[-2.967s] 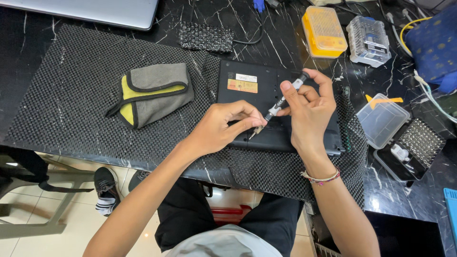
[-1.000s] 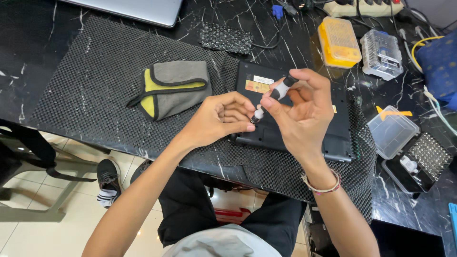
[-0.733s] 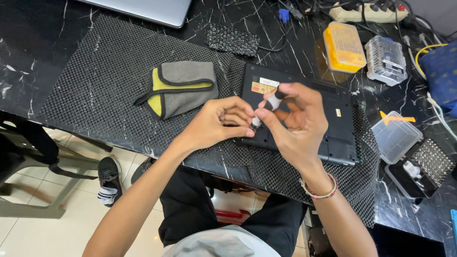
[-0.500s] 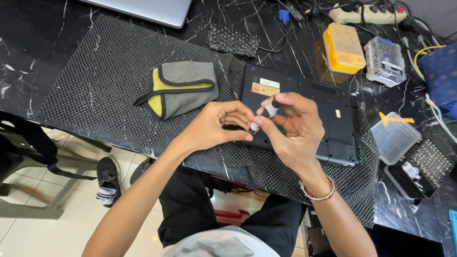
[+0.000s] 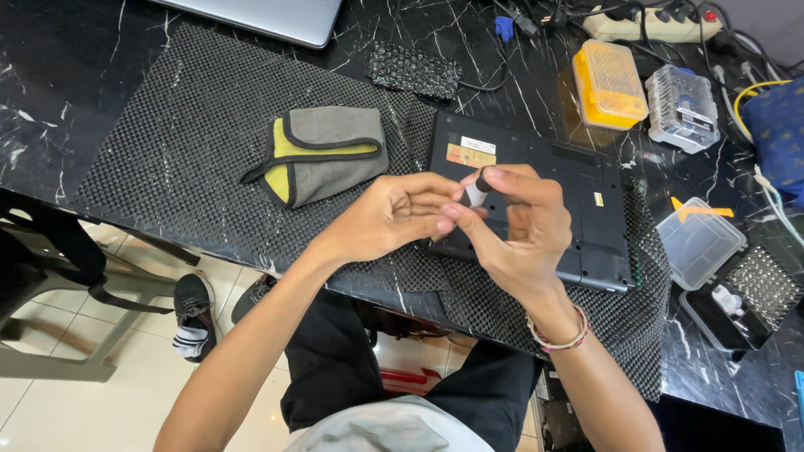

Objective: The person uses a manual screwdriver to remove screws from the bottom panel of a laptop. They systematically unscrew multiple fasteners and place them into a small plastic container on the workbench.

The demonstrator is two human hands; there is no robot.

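My left hand (image 5: pixel 394 219) and my right hand (image 5: pixel 515 230) meet above the near edge of a black laptop (image 5: pixel 578 188) that lies bottom-up on a black mesh mat (image 5: pixel 193 142). Between the fingertips of both hands is a small screwdriver (image 5: pixel 476 191) with a white shaft and black cap. My right thumb and forefinger pinch its upper part, and my left fingertips touch its lower end. Most of the tool is hidden by the fingers.
A grey and yellow pouch (image 5: pixel 322 155) lies on the mat left of the laptop. A yellow case (image 5: pixel 607 84), a clear box (image 5: pixel 682 96), an open clear container (image 5: pixel 699 243) and a bit tray (image 5: pixel 758 293) sit at right. A silver laptop (image 5: pixel 268 15) is at the back.
My hands have drawn closer together. The screwdriver, earlier held out long toward the upper right, is now mostly enclosed between the fingertips. The view has shifted slightly.
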